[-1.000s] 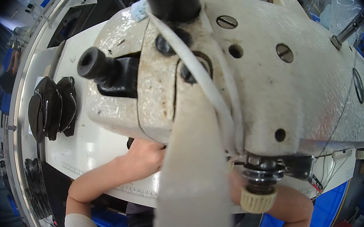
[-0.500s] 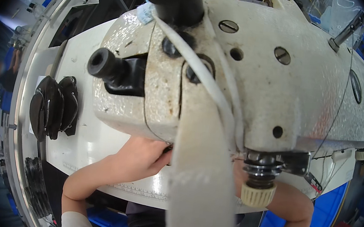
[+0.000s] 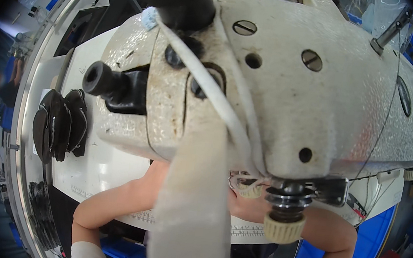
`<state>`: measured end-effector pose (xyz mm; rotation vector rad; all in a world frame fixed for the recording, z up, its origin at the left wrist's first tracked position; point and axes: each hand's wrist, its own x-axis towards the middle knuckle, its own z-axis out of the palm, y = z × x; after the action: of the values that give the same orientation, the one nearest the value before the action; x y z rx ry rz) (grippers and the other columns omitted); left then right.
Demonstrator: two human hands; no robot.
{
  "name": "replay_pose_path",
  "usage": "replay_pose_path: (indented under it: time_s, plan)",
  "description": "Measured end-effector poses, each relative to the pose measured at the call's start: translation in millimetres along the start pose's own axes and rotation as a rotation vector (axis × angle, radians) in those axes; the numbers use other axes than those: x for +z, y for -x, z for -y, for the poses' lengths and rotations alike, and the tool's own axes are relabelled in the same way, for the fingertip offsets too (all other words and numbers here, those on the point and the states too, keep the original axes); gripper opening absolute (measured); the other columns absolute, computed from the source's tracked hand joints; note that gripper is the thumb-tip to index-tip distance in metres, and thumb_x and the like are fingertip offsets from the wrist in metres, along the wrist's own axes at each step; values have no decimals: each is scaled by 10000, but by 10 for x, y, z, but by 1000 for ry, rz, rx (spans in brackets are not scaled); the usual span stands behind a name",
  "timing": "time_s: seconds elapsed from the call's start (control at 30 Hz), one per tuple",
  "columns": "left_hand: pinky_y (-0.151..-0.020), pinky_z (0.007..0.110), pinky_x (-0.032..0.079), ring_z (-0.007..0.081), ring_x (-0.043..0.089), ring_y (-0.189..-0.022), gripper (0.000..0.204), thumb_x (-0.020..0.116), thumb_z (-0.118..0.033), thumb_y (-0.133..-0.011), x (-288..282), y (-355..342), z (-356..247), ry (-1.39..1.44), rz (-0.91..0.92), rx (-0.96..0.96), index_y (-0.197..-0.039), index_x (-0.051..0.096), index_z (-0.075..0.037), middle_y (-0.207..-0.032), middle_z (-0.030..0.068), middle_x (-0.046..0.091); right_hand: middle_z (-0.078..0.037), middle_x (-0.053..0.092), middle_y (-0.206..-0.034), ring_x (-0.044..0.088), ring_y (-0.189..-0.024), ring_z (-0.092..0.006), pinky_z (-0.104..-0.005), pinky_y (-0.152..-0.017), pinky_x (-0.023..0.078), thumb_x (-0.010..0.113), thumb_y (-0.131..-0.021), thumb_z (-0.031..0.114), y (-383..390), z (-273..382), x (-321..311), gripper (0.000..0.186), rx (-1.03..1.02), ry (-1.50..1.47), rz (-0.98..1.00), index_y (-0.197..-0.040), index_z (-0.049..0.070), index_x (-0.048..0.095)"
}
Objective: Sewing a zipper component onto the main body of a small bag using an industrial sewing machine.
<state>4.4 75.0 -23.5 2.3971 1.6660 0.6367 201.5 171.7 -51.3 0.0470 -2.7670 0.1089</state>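
The cream sewing machine head (image 3: pixel 291 103) fills the middle of the view and covers most of what is beneath it. My left hand (image 3: pixel 154 176) reaches under its left end, fingers hidden by the machine and by a wide white strap (image 3: pixel 191 198) hanging in front. My right hand (image 3: pixel 247 207) is under the machine too, beside the cream tension knob (image 3: pixel 284 228); its fingers are also out of sight. Whatever either hand holds cannot be made out. A white cord (image 3: pixel 211 89) runs across the machine head. Both hands are over the white table (image 3: pixel 105 168).
Several black zippered pouches (image 3: pixel 59 125) lie stacked at the table's left. Black strips (image 3: pixel 41 212) hang beside the metal rail at lower left. Red-handled snips (image 3: pixel 358 207) rest on the right side. A ruler scale (image 3: pixel 248 231) runs along the table's near edge.
The machine head and strap appear shifted left in view. My left hand is now more hidden behind the strap, and more of my right hand shows, with a smaller cream knob above it.
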Motion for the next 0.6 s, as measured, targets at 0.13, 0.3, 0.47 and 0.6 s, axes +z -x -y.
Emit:
replay_pose_path:
  time_s: [0.13,0.3,0.47,0.6]
  plan:
    - [-526,366,476,282,590,-574,104,660,-63,-700,-58,-126,21,135,-88,-62,-798,663,-27,-657,118,600,-117,579,-682,574,-621,-206,-300,-569,463,575,-489,159,51,-20,266,130,-62,35,-87,-517,48,513]
    - [-528,356,478,272,597,-575,114,660,-74,-726,-87,-145,117,283,-27,-102,-825,653,-18,-661,123,606,-83,554,-662,589,-635,-204,-319,-559,492,590,-530,124,0,-9,107,94,-10,32,7,-577,45,567]
    - [-541,369,471,291,592,-582,159,668,-92,-722,-127,-136,146,288,-35,-229,-845,643,5,-682,150,614,-52,572,-689,609,-669,-202,-347,-628,518,585,-648,133,20,-53,162,85,93,75,-42,-662,63,630]
    - [-551,379,466,306,588,-588,197,675,-106,-718,46,-113,284,327,-26,-333,-861,634,24,-699,171,621,-40,581,-694,611,-682,-201,-356,-653,520,572,-700,152,-13,-166,145,107,123,68,-16,-680,73,642]
